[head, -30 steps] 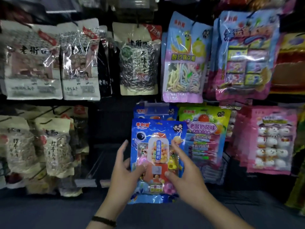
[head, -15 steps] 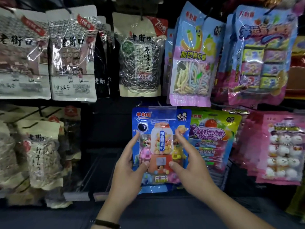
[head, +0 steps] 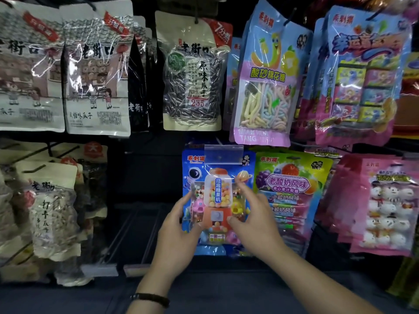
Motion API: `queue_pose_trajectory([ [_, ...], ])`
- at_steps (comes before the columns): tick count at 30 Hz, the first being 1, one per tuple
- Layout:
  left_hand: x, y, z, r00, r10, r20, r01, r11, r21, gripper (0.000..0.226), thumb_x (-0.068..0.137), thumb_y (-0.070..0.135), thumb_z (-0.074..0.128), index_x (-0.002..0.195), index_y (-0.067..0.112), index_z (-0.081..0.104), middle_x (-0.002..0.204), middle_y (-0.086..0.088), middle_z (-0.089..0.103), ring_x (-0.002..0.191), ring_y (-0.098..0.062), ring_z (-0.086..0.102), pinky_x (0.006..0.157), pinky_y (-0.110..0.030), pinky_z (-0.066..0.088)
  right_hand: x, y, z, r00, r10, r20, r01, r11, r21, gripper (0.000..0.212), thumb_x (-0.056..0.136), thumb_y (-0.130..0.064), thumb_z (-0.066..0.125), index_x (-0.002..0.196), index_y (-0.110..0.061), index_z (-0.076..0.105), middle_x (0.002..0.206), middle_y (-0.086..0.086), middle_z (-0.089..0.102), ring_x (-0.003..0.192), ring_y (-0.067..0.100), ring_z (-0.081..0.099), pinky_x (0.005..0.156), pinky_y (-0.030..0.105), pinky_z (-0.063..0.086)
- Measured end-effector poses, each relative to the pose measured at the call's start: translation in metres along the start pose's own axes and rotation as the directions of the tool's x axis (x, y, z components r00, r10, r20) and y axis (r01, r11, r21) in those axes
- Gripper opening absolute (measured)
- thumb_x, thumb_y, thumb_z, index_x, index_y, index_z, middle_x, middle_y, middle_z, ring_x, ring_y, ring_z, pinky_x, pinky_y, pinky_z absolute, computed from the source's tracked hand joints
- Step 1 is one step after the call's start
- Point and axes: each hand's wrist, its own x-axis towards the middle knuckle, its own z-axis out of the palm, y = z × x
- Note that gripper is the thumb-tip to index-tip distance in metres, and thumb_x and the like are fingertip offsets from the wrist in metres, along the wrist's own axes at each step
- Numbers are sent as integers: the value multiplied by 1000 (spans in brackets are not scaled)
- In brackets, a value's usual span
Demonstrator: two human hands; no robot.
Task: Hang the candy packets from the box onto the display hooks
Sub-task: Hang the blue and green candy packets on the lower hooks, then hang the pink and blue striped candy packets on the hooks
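While you hold the blue candy packet [head: 217,200] up in the lower row of the display rack [head: 145,173], its top edge tucked behind the clear tag holder [head: 223,154], your biggest risk is a drop. That holder hides the hook tip and the packet's hang hole, so you cannot see whether the hole is threaded. If you let go too soon, the packet likely falls to the dark ledge below. Your left hand [head: 179,225] grips the packet's left edge, thumb on the front. Your right hand [head: 254,214] holds the right side, thumb and index finger spread on the printed face. A lesser risk is that pushing far back could shove the green packet [head: 292,184], which hangs just right of yours, and leave both crooked.

Counted, big to small:
- 1 rack.
- 2 grey seed bags [head: 97,73] on the upper row at left.
- 1 beige seed bag [head: 192,73] right of them.
- 1 marshmallow packet [head: 265,87] in front, with at least 1 more behind it.
- A stack of pink snowman packets [head: 390,205] at right, too overlapped to count.
- 1 blue candy packet and 1 green packet in front.
- 2 hands.
- 2 label strips [head: 99,269] on bare hooks at lower left.
- 1 bracelet [head: 150,299] on your left wrist.
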Motion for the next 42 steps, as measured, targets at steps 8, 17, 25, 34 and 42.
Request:
queue_pose_trajectory([
  [8, -16, -18, 2, 996, 73, -45, -31, 798, 602, 60, 96, 31, 71, 148, 47, 48, 126, 6, 52, 110, -17, 62, 91, -37, 55, -3, -5, -8, 991, 109, 78, -75, 933, -353, 82, 97, -39, 65, 158, -63, 16, 135, -5, 28, 96, 19, 63, 81, 42, 61],
  [17, -86, -1, -24, 946, -221, 239, -93, 522, 848, 30, 95, 42, 71, 124, 34, 72, 114, 5, 76, 113, -22, 70, 94, -38, 57, -94, 42, -18, 955, 247, 167, -172, 915, -366, 35, 93, -21, 71, 129, -25, 69, 111, 2, 72, 111, 25, 68, 98, 38, 56],
  [25, -197, -27, -26, 647, -601, 469, -290, 375, 880, 41, 104, 54, 53, 140, 34, 58, 140, 1, 62, 132, -23, 56, 108, -40, 48, -211, 129, 37, 722, 525, 450, -438, 851, -290, 7, 95, -18, 76, 101, -20, 74, 92, 5, 76, 84, 23, 71, 78, 29, 55],
  [34, -231, -76, -21, 420, -786, 453, -253, 378, 891, 44, 107, 44, 55, 147, 24, 55, 143, -2, 62, 126, -22, 60, 100, -30, 46, -337, 221, 105, 379, 771, 513, -614, 624, -484, 33, 98, -16, 71, 119, 9, 70, 105, 24, 70, 88, 35, 69, 80, 45, 57],
  [42, -221, -118, 3, 350, -803, 483, -291, 397, 870, 45, 104, 53, 56, 143, 31, 54, 137, 1, 64, 94, -17, 53, 83, -32, 45, -375, 261, 146, 239, 832, 500, -795, 464, -391, 20, 88, -18, 83, 82, -13, 65, 91, 10, 73, 76, 22, 68, 70, 35, 51],
])
